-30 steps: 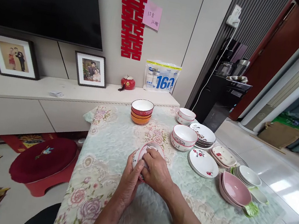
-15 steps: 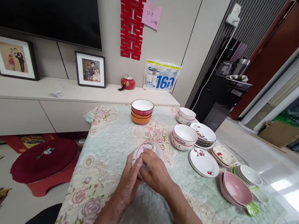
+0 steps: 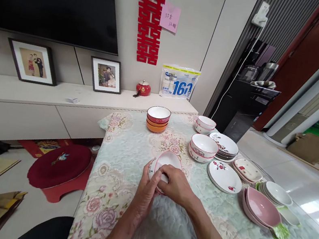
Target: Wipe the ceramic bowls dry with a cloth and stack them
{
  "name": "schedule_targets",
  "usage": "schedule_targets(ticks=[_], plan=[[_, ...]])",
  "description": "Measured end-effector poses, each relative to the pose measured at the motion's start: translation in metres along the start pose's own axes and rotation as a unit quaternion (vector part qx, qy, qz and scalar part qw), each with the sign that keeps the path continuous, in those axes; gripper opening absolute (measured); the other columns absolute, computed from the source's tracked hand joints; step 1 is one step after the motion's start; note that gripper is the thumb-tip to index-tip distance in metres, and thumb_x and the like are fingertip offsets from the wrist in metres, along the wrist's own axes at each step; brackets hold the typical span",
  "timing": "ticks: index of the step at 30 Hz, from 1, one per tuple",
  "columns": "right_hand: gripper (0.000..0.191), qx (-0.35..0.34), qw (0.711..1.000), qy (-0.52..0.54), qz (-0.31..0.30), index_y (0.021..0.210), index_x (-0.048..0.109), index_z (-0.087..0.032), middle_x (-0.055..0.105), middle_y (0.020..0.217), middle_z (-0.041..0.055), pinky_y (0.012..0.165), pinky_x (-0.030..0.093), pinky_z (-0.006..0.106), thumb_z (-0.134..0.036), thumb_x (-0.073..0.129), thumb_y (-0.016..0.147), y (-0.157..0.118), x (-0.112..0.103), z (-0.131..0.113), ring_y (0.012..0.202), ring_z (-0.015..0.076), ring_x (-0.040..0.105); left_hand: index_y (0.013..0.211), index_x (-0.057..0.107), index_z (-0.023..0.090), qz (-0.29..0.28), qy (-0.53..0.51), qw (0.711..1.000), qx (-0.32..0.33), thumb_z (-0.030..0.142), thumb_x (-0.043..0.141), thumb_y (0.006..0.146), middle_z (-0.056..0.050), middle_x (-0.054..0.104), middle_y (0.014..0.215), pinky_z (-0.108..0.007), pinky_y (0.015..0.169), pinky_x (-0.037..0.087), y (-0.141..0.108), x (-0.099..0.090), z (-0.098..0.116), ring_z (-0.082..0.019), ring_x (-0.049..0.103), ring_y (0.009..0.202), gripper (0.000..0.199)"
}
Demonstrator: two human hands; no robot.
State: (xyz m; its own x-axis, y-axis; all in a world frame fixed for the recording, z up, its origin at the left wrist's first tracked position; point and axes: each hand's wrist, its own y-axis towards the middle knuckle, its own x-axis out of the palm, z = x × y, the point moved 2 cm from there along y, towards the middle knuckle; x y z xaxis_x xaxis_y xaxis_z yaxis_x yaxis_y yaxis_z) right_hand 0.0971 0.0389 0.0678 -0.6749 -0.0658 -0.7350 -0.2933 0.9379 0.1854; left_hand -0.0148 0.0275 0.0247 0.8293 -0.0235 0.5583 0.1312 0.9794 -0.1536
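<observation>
Near the middle of the cloth-covered table, my left hand (image 3: 147,189) grips a white bowl (image 3: 153,167) with a red rim, fingers round its outer side and thumb at the rim. My right hand (image 3: 177,186) is closed at the same bowl's near edge, its fingers bent over the rim; what it pinches is hidden. Another white red-rimmed bowl (image 3: 170,160) shows just behind the hands. Beyond stands a stack of red and orange bowls (image 3: 157,120). To the right are stacked white bowls (image 3: 204,146) and oval plates with red flowers (image 3: 225,176).
Farther right on the floral tablecloth (image 3: 129,151) are brown-patterned plates (image 3: 223,144), square dishes (image 3: 247,170), pink leaf-handled bowls (image 3: 264,207) and small pale bowls (image 3: 278,193). A low cabinet (image 3: 97,102) runs behind the table. A red stool (image 3: 60,166) stands at left.
The view has turned slightly left, so the scene sits farther right. A pale cloth seen in the bowl under my right hand is now mostly hidden; the bowl's inside shows more.
</observation>
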Motion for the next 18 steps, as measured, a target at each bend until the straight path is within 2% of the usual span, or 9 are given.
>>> schedule_targets(ticks=[2, 3, 6, 7, 8, 10, 14, 16, 18], plan=[[0.004, 0.003, 0.993, 0.12, -0.011, 0.078, 0.06, -0.019, 0.06, 0.075, -0.0014, 0.066, 0.037, 0.024, -0.017, 0.057, 0.076, 0.002, 0.002, 0.003, 0.072, 0.014, 0.054, 0.144, 0.032, 0.024, -0.017, -0.016, 1.0, 0.01, 0.049, 0.069, 0.078, -0.013, 0.064, 0.121, -0.033, 0.083, 0.053, 0.0, 0.001, 0.0, -0.025, 0.066, 0.103, 0.079], [0.006, 0.017, 0.98, 0.197, -0.02, 0.08, 0.06, -0.019, 0.06, 0.075, -0.0016, 0.065, 0.038, 0.024, -0.018, 0.057, 0.076, 0.003, 0.004, 0.003, 0.071, 0.0139, 0.054, 0.144, 0.032, 0.023, -0.024, -0.019, 0.999, 0.016, 0.049, 0.068, 0.079, -0.014, 0.064, 0.122, -0.034, 0.085, 0.052, 0.001, 0.001, 0.0, -0.026, 0.065, 0.106, 0.079], [0.021, 0.078, 0.909, 0.405, -0.051, 0.098, 0.06, -0.02, 0.062, 0.079, -0.0009, 0.061, 0.04, 0.023, -0.025, 0.056, 0.078, 0.003, 0.01, 0.003, 0.068, 0.0135, 0.056, 0.144, 0.031, 0.023, -0.035, -0.015, 0.999, 0.016, 0.051, 0.066, 0.08, -0.014, 0.064, 0.121, -0.038, 0.087, 0.052, 0.001, 0.001, -0.001, -0.027, 0.065, 0.107, 0.079], [0.025, 0.089, 0.892, 0.439, -0.062, 0.103, 0.06, -0.02, 0.063, 0.08, -0.0009, 0.06, 0.04, 0.023, -0.027, 0.055, 0.079, 0.002, 0.01, 0.002, 0.066, 0.0132, 0.056, 0.144, 0.031, 0.023, -0.034, -0.01, 0.999, 0.014, 0.052, 0.066, 0.079, -0.014, 0.064, 0.121, -0.039, 0.086, 0.053, 0.001, 0.001, -0.001, -0.027, 0.065, 0.105, 0.079], [0.027, 0.092, 0.886, 0.449, -0.073, 0.106, 0.06, -0.02, 0.063, 0.081, -0.001, 0.059, 0.04, 0.023, -0.027, 0.054, 0.08, 0.001, 0.008, 0.001, 0.065, 0.0129, 0.056, 0.144, 0.031, 0.024, -0.03, -0.005, 0.999, 0.013, 0.052, 0.066, 0.079, -0.014, 0.063, 0.122, -0.039, 0.085, 0.053, 0.001, 0.0, -0.001, -0.027, 0.065, 0.104, 0.079], [0.027, 0.074, 0.904, 0.407, -0.106, 0.104, 0.062, -0.02, 0.062, 0.081, -0.0013, 0.06, 0.04, 0.022, -0.023, 0.051, 0.079, -0.001, 0.002, -0.001, 0.067, 0.0128, 0.056, 0.143, 0.034, 0.024, -0.019, 0.008, 1.0, 0.024, 0.052, 0.065, 0.08, -0.014, 0.062, 0.124, -0.039, 0.086, 0.053, 0.002, -0.003, 0.0, -0.026, 0.066, 0.103, 0.076], [0.024, -0.016, 0.967, 0.2, -0.156, 0.084, 0.066, -0.018, 0.057, 0.084, -0.0019, 0.066, 0.039, 0.021, -0.01, 0.047, 0.071, -0.005, -0.013, -0.007, 0.075, 0.0122, 0.054, 0.142, 0.036, 0.021, 0.024, 0.039, 0.997, 0.056, 0.054, 0.061, 0.081, -0.014, 0.064, 0.121, -0.038, 0.087, 0.052, 0.004, -0.008, 0.003, -0.026, 0.066, 0.101, 0.074], [0.021, -0.047, 0.983, 0.081, -0.158, 0.076, 0.063, -0.017, 0.056, 0.082, -0.0015, 0.067, 0.038, 0.022, -0.008, 0.046, 0.069, -0.006, -0.015, -0.009, 0.074, 0.0118, 0.052, 0.14, 0.04, 0.02, 0.051, 0.076, 0.993, 0.076, 0.052, 0.061, 0.081, -0.013, 0.063, 0.123, -0.039, 0.091, 0.05, 0.004, -0.01, 0.005, -0.027, 0.064, 0.107, 0.07], [0.018, -0.046, 0.987, -0.056, -0.142, 0.074, 0.063, -0.017, 0.057, 0.079, 0.0002, 0.068, 0.037, 0.024, -0.009, 0.047, 0.07, -0.006, -0.013, -0.009, 0.074, 0.0135, 0.052, 0.136, 0.045, 0.02, 0.072, 0.12, 0.985, 0.102, 0.047, 0.064, 0.08, -0.012, 0.06, 0.129, -0.038, 0.098, 0.046, 0.003, -0.009, 0.007, -0.027, 0.059, 0.115, 0.065]])
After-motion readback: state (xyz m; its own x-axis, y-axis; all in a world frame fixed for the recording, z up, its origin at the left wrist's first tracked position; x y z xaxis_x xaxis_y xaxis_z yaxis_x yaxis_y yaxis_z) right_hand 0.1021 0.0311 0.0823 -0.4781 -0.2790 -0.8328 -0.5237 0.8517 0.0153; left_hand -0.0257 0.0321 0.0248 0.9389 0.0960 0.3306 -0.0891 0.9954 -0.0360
